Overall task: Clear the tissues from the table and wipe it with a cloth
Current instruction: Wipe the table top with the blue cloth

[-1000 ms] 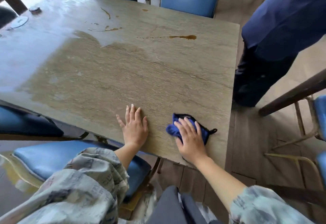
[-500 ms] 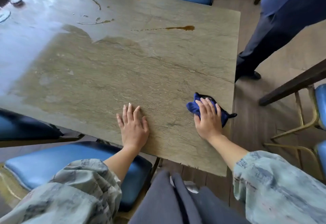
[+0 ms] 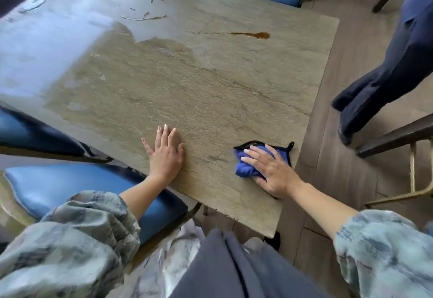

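Right hand [image 3: 274, 171] flat, pressing crumpled blue cloth [image 3: 246, 168] onto veined stone table [image 3: 210, 82]; left hand [image 3: 165, 154] splayed flat.

Blue cloth [image 3: 246, 168], veined beige table [image 3: 187, 82]

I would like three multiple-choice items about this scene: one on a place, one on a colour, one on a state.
1. Where does the cloth lie?
A. near the table's right edge
B. on a chair
C. on the floor

2. What colour is the cloth?
A. white
B. blue
C. red

3. How is the left hand?
A. closed in a fist
B. lifted in the air
C. flat on the table

Answers:
1 A, the cloth sits on the top by the right edge.
2 B, it is blue with dark trim.
3 C, its palm rests down with fingers stretched, while the right hand presses the cloth.
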`<state>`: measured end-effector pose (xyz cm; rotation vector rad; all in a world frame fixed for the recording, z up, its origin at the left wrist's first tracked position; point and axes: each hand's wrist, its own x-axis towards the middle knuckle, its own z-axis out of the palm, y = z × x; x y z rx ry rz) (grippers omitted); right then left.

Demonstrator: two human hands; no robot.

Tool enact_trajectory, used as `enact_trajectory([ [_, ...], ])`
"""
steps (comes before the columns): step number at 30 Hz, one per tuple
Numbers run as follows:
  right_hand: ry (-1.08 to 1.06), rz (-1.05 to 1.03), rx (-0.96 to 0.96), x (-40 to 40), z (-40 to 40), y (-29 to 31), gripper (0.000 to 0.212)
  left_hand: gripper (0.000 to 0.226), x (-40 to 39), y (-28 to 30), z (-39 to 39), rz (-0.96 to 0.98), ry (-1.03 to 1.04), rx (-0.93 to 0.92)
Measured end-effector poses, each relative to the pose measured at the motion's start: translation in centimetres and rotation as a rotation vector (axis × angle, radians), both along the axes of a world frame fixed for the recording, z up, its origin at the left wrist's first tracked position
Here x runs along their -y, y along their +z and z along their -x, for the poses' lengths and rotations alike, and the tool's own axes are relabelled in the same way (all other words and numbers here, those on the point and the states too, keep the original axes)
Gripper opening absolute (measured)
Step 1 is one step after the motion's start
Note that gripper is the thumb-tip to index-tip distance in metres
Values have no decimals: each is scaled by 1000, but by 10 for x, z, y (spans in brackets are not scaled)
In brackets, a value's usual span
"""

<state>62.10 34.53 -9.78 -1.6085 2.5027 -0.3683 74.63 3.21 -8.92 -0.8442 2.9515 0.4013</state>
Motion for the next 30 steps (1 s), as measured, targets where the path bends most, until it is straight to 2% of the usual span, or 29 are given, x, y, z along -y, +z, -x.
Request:
enact_trajectory([
  [5,-343,7,44,39,3,6,54,54,-54,14,-1,-125,242,-73],
  [8,-380,7,22,47,-20,4,55,51,-99,9,-6,-146,305,-151],
  [11,-103,49,6,23,-29,1,51,51,-124,-5,-10,-46,356,-152],
  [15,356,31,2,-14,11,0,48,54,-128,-14,-13,42,377,-216],
  [18,447,-13,0,-11,56,0,48,55,-128,-14,-12,46,377,-235],
  [21,296,12,-2,10,87,2,50,49,-129,-13,-10,37,372,-263],
  [27,-345,17,-2,76,41,-3,54,43,-127,-14,-11,30,331,-330],
  [28,-370,8,-6,83,28,-3,55,42,-127,-14,-10,30,338,-336],
  [30,-288,-1,-22,87,5,-2,57,40,-126,-14,-10,28,353,-343],
])
